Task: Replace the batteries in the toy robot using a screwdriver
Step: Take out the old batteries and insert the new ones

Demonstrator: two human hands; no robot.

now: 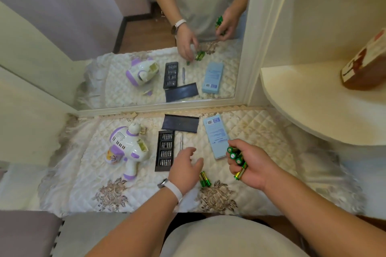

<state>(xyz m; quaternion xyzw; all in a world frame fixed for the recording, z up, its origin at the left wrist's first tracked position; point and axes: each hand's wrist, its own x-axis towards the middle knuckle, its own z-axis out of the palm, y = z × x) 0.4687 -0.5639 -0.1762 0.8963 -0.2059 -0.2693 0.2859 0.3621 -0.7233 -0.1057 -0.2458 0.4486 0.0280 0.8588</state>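
Gripping several batteries [235,155] in right grip [250,165], with left grip [184,167] relaxed and empty near loose pair [205,179] on worktop [261,142]. Seemingly sorting them, with robot [125,148] lying at left, well apart. Next probably calls for fitting them with correct polarity.

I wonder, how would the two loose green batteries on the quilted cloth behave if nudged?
The loose batteries are round cylinders, so they would probably roll sideways; the soft quilted cloth may slow them. Their glossy wrap looks somewhat slippery.
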